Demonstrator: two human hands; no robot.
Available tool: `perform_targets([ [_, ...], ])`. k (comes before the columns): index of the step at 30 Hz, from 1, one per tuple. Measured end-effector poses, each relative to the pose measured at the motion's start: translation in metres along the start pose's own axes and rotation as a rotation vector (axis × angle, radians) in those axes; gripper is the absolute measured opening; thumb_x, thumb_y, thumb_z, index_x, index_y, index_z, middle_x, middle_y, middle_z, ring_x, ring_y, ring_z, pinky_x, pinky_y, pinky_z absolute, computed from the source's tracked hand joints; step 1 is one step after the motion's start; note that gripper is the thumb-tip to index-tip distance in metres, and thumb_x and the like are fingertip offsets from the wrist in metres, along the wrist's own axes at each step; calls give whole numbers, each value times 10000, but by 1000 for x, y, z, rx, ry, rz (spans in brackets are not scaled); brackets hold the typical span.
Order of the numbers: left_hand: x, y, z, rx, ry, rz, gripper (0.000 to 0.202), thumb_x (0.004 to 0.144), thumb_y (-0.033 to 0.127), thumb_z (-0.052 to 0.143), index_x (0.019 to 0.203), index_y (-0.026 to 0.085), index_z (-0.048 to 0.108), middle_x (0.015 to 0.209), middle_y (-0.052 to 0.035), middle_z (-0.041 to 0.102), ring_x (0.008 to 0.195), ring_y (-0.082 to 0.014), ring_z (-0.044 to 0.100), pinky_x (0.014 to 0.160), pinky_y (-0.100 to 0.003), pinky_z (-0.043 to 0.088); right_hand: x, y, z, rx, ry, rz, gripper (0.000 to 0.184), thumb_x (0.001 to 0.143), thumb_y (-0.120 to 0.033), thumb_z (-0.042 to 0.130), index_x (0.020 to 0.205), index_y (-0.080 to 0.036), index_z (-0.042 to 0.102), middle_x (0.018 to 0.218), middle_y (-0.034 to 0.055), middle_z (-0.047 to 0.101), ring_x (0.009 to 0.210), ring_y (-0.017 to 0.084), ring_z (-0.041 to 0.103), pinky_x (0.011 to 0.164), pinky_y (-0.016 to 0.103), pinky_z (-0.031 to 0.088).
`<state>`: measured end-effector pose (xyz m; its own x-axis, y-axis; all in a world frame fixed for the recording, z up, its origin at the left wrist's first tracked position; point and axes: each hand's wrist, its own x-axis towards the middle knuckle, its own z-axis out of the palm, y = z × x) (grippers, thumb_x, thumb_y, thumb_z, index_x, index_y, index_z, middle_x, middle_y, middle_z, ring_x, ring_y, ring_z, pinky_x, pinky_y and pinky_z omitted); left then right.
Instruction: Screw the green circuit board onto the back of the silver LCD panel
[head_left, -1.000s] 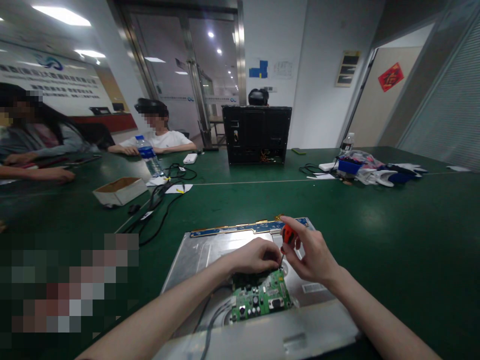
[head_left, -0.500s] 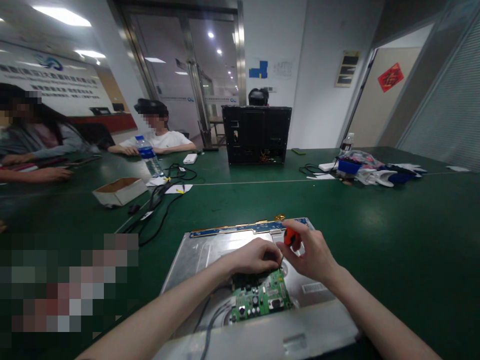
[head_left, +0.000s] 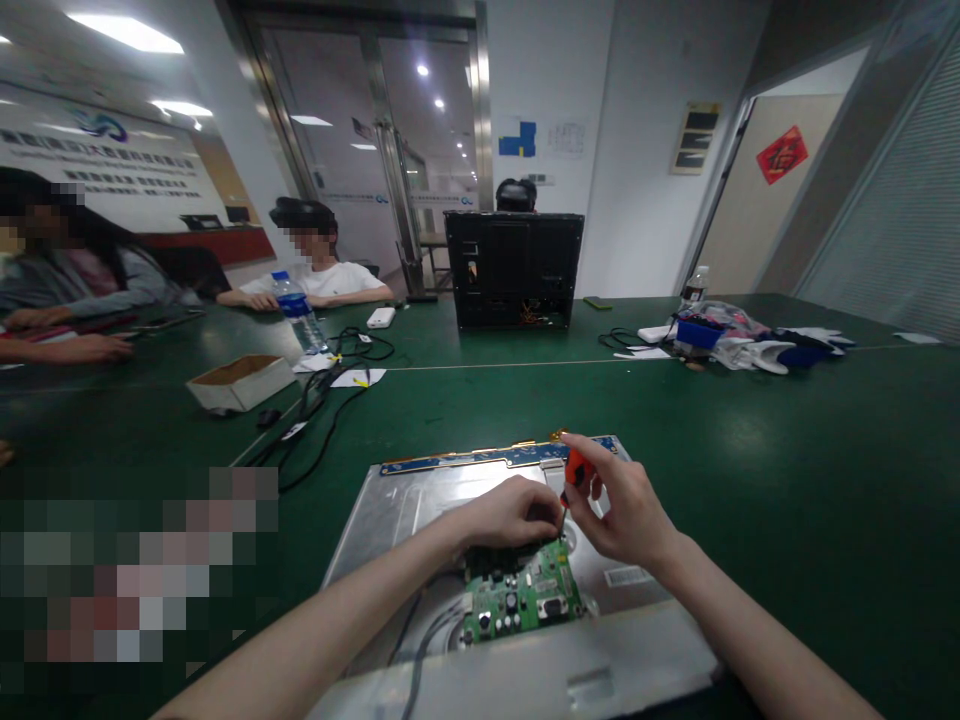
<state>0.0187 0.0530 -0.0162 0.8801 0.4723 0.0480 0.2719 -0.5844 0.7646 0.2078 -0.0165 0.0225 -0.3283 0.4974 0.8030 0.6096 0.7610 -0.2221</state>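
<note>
A metal-backed display panel [head_left: 427,500] lies on the green table, with a green circuit board [head_left: 517,590] on it and a blue board strip [head_left: 465,461] along its far edge. In my right hand [head_left: 630,510] is a red and black screwdriver [head_left: 576,470], held upright by the fingers. The screwdriver's tip points down at the far right corner of the circuit board. My left hand [head_left: 517,510] rests over the board's far edge, its fingertips pinched close around the shaft near the tip. Whatever lies between those fingertips is hidden.
Dark cables [head_left: 315,410] and an open cardboard box [head_left: 241,384] lie at the left, by a water bottle [head_left: 296,310]. A black monitor casing [head_left: 516,268] stands at the back. Gloves and bags [head_left: 757,340] are heaped at the right. Other people sit across the table.
My right fingers have shifted slightly on the screwdriver handle, and more of the handle and shaft shows. My left hand has stayed in place by the tip.
</note>
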Motion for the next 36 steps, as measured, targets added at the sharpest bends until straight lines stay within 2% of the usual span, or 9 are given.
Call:
perform_targets([
  [5, 0, 0, 0, 1, -3, 4, 68, 833, 215, 678, 853, 154, 701, 773, 10, 658, 733, -147, 593, 679, -209, 440, -1, 1, 3, -31, 66, -32, 444, 903, -184, 526, 1329, -216, 403, 739, -26, 647, 489, 105, 557, 468, 200, 451],
  [9, 0, 0, 0, 4, 4, 9, 56, 818, 188, 677, 851, 151, 703, 780, 7, 667, 734, -149, 601, 689, -215, 438, 1, 2, 3, -33, 64, -45, 379, 920, -214, 554, 1278, -219, 431, 726, -31, 652, 480, 99, 559, 471, 192, 450],
  [19, 1, -1, 1, 4, 10, -5, 58, 824, 209, 675, 841, 158, 698, 779, 11, 659, 740, -146, 594, 682, -206, 442, 1, -2, -2, -6, -7, -23, 510, 895, -174, 480, 1393, -205, 373, 826, 8, 684, 526, 122, 583, 520, 242, 488],
  [36, 0, -1, 1, -20, 17, 24, 47, 824, 191, 677, 830, 148, 693, 766, 10, 645, 731, -140, 593, 680, -201, 435, 0, 0, 2, -9, 35, -25, 494, 904, -168, 515, 1381, -209, 393, 799, -1, 672, 514, 112, 573, 496, 221, 471],
])
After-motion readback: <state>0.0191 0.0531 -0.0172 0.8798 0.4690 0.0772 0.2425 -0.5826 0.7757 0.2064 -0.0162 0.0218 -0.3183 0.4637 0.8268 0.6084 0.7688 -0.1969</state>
